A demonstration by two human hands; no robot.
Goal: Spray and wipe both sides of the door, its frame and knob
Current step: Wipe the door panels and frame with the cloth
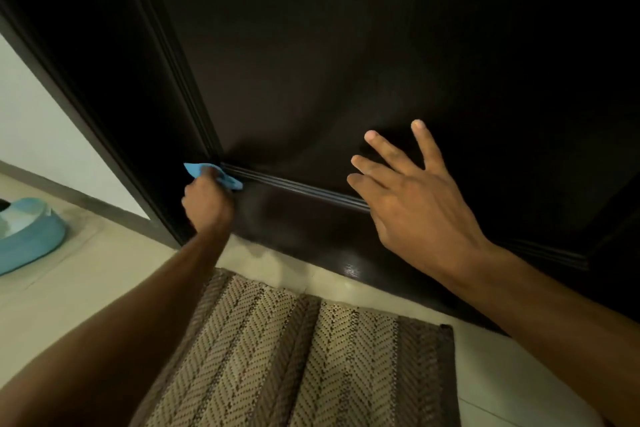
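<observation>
A dark brown door (346,62) fills most of the view, seen from low down. My left hand (207,204) grips a blue cloth (207,173) and presses it on the lower left corner of the door's raised moulding. My right hand (412,191) is spread with straight fingers, flat against the lower panel of the door. The dark door frame (86,121) runs diagonally at the left. The knob and any spray bottle are out of view.
A woven beige and brown mat (298,357) lies on the pale tiled floor (86,270) below my arms. A light blue plastic basin (27,236) sits on the floor at the far left, next to the white wall (41,121).
</observation>
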